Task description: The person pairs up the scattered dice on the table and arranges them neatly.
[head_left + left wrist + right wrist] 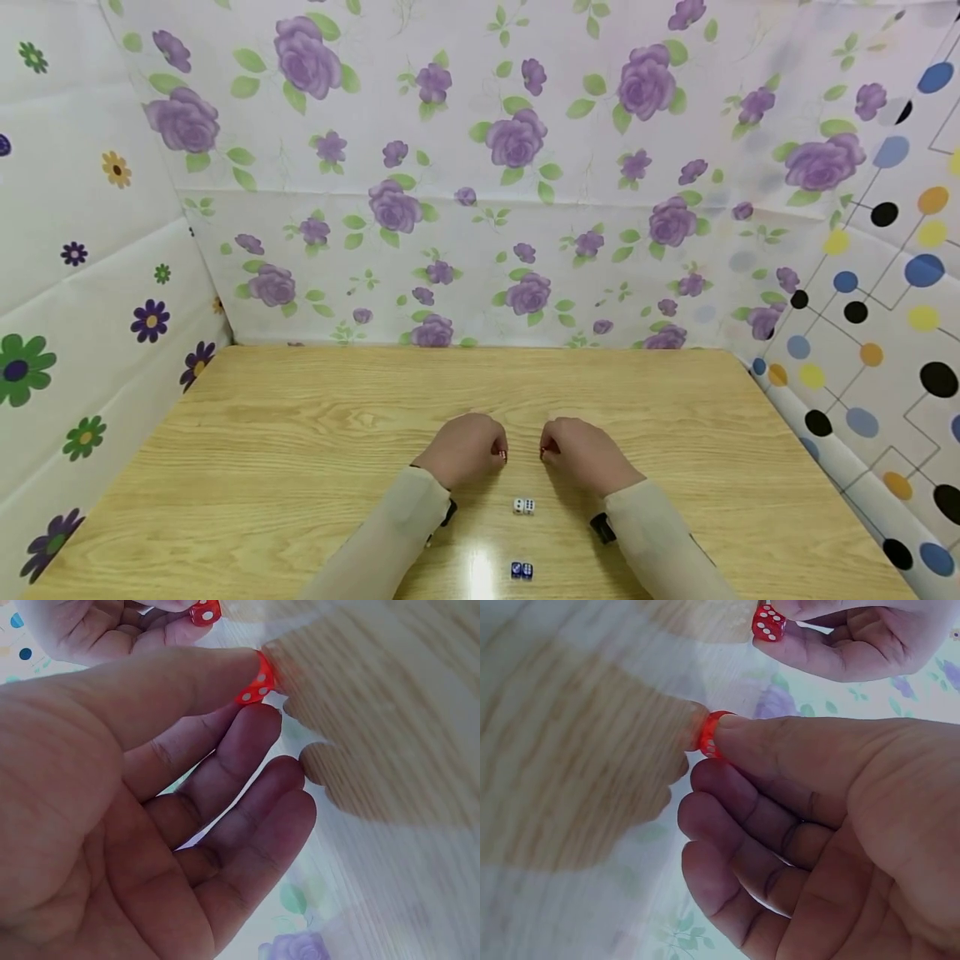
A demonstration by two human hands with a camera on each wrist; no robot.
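My left hand (467, 448) pinches a red die (257, 684) with white dots between thumb and fingers, close over the table. Across a small gap, my right hand (583, 452) pinches another red die (712, 735) in the same way. The two hands face each other in the head view, the dice at their inner sides. Just nearer than the hands, two white dice (523, 506) sit side by side on the wood. Closer to the front, a pair of blue dice (522, 570) lies together, in line with the white pair.
The wooden table (300, 433) reaches back to a floral cloth wall (465, 242). A flower-print cloth (90, 275) stands at the left and a dotted cloth (885, 350) at the right. Dark wrist straps show by both sleeves.
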